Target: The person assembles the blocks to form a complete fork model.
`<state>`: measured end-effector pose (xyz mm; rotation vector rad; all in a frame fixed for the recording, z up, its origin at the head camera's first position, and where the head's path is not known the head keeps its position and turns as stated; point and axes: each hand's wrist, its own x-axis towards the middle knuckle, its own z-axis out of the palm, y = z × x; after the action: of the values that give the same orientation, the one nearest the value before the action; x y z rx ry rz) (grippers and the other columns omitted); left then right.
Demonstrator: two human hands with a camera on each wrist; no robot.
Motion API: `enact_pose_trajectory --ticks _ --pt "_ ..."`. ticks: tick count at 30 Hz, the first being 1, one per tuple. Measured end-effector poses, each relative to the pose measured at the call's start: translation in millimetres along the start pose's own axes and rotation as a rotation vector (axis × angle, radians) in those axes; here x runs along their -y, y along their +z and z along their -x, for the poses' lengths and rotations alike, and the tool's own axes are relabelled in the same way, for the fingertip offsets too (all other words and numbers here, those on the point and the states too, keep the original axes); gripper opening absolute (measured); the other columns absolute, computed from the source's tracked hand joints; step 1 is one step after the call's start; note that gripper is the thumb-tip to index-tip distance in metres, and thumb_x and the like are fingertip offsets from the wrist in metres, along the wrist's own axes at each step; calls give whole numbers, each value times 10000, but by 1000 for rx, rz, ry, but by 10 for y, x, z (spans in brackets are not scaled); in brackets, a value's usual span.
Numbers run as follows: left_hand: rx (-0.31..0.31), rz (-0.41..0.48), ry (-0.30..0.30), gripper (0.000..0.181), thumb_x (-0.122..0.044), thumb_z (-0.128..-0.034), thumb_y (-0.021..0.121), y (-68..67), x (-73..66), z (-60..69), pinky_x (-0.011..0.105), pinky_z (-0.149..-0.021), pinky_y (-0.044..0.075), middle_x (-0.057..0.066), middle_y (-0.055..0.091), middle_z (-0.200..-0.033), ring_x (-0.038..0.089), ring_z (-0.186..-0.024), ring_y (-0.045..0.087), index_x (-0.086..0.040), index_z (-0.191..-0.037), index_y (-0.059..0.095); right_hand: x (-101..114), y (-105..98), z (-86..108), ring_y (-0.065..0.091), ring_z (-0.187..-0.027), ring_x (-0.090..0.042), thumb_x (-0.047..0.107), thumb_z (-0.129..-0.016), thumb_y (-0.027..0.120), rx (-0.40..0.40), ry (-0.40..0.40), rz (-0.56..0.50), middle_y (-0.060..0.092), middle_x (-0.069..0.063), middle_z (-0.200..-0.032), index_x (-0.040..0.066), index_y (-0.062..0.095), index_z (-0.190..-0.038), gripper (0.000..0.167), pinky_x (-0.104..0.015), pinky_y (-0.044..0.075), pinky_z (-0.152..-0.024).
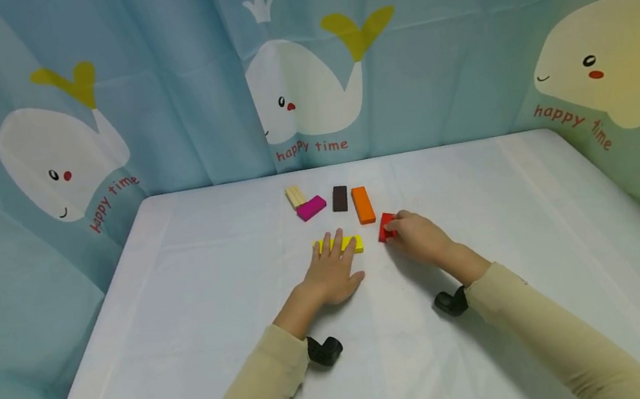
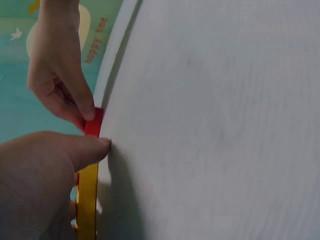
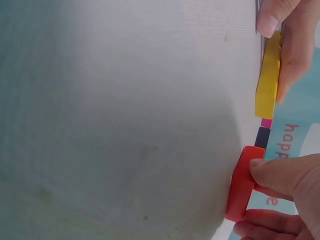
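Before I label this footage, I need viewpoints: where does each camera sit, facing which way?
Head: on head, facing forward and down at the table; left hand, right hand, sleeves show.
Left wrist: on that wrist, facing mostly table, both hands at left.
Right wrist: on that wrist, facing mostly table, both hands at right.
Wrist views share red block and yellow block.

We see a smooth, matt-looking red block (image 3: 241, 187) and yellow block (image 3: 269, 75), softly wrinkled white cloth (image 1: 193, 352), a creased fabric curtain (image 1: 177, 89) far behind, matt cloth sleeves (image 1: 256, 391), and plastic-looking wrist cameras (image 1: 327, 352).
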<state>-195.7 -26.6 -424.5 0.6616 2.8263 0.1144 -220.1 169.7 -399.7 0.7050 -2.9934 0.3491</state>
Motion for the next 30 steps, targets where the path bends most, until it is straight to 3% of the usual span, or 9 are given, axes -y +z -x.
enact_pose_trajectory --ticks 8,13,16,18,21,23,25,30 --pt "2 -24 59 645 -444 -964 369 -8 78 -3 451 -1089 9 93 -32 -1531 287 -1381 -35 -175 -1491 111 9 -13 32 561 -773 -267 63 -793 714 -11 -24 -8 592 -160 -896 -32 675 -1033 261 -385 514 -756" --pt "-44 40 52 610 -436 -968 356 -25 67 5 442 -1094 22 89 11 -1533 263 -1385 -4 -153 -1481 185 2 2 34 560 -760 -263 59 -790 716 -28 -39 -6 589 -160 -887 -30 677 -1023 252 -381 515 -745" --pt "-167 116 -28 617 -419 -969 364 -28 18 1 417 -1095 104 127 85 -1522 251 -1382 86 -68 -1459 232 -11 19 34 557 -754 -262 58 -789 716 -33 -42 -10 586 -160 -883 -35 677 -1025 257 -378 515 -741" --pt "-296 169 -120 617 -388 -962 403 -39 -39 -8 404 -1069 222 174 190 -1490 260 -1357 202 12 -1419 292 -16 27 35 555 -753 -263 59 -787 718 -37 -39 -13 583 -160 -880 -36 678 -1025 259 -376 515 -737" --pt "-424 212 -277 623 -353 -945 461 -74 -132 -36 401 -970 384 239 314 -1419 297 -1291 342 94 -1363 344 -16 27 37 553 -759 -264 60 -788 717 -42 -31 -22 580 -161 -888 -42 674 -1032 268 -376 512 -740" --pt "-437 194 -345 637 -364 -938 480 -92 -179 -66 395 -931 422 261 350 -1388 314 -1262 380 113 -1344 362 -17 28 38 554 -766 -267 57 -788 716 -45 -25 -27 579 -163 -897 -46 671 -1036 273 -380 510 -745" --pt "-404 152 -380 656 -382 -940 477 -98 -215 -98 384 -952 402 278 355 -1377 335 -1255 384 122 -1342 356 -20 32 40 553 -773 -267 56 -791 712 -43 -20 -31 577 -165 -906 -53 666 -1045 281 -383 508 -751" --pt "-340 12 -385 631 -401 -953 439 -62 -267 -153 391 -1033 297 293 408 -1329 382 -1240 389 130 -1293 427 -24 50 45 554 -786 -266 55 -793 711 -36 -8 -29 576 -165 -920 -52 662 -1058 291 -381 508 -760"
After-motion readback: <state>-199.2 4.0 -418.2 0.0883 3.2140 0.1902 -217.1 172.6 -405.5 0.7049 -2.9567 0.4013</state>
